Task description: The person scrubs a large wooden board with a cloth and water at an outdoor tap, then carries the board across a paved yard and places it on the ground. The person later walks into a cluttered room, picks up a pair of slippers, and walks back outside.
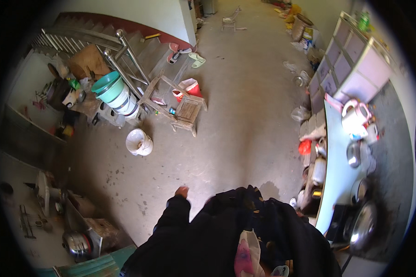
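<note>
My left hand (182, 191) shows just past the end of a dark sleeve (176, 207), over the concrete floor (228, 149). It is blurred, and its fingers are too unclear to make out. My right hand is out of view; its dark sleeve (294, 221) hangs beside the light-blue tabletop (336, 162). Ahead and to the left, a white bucket (146, 147) stands on the floor. Behind it, a small wooden chair (186, 112) stands near a red-and-white bag (190, 88).
A staircase with a metal railing (124, 45) rises at upper left, with green basins (107, 85) and slippers (197, 60) nearby. Along the right are a panelled cabinet (339, 59), a pink-and-white jug (355, 114) and a metal pot lid (364, 221). A metal pot (77, 243) sits at lower left.
</note>
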`<move>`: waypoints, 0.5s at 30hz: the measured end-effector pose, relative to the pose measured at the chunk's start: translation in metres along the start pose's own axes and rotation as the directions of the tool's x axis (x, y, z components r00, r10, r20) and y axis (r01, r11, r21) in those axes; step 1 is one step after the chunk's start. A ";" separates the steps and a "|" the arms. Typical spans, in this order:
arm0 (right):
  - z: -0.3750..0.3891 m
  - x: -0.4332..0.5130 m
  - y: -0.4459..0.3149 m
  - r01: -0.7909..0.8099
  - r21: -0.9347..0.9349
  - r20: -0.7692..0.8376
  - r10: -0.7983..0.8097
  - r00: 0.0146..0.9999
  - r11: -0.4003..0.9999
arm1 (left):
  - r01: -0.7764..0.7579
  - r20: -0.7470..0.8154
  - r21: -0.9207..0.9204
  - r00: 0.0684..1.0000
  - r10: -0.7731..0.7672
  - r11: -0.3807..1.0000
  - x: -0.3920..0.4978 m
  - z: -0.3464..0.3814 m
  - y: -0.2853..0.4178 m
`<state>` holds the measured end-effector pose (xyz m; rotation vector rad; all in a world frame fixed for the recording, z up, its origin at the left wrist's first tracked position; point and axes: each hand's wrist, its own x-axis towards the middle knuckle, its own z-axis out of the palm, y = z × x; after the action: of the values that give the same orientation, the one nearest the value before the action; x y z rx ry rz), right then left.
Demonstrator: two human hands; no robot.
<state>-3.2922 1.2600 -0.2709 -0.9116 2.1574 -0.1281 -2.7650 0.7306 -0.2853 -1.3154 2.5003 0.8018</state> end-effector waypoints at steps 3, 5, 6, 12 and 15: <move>-0.114 0.126 -0.039 0.290 -0.581 0.044 -0.327 0.944 0.760 | 0.214 0.173 0.254 0.949 -0.262 0.943 -0.060 0.029 -0.056; -0.169 0.209 -0.084 -0.157 0.602 -0.020 0.211 0.977 0.783 | 0.444 0.266 0.178 0.837 -0.478 0.878 -0.083 0.038 -0.070; -0.193 0.237 -0.102 -0.072 0.590 -0.109 0.167 0.980 0.805 | 0.509 0.290 0.169 0.793 -0.536 0.844 -0.086 0.036 -0.073; -0.268 0.370 -0.176 0.364 0.291 -0.212 -0.311 0.926 0.885 | 0.532 0.335 0.185 0.756 -0.562 0.826 0.059 -0.033 -0.042; -0.282 0.423 -0.166 0.489 -0.295 0.131 -0.472 0.872 0.821 | 0.343 0.141 0.106 0.924 -0.355 0.933 0.224 -0.105 -0.003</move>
<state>-3.5805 0.8095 -0.2781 -1.6269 1.8815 0.0018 -2.8857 0.5148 -0.2924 -1.5435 2.0691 0.6854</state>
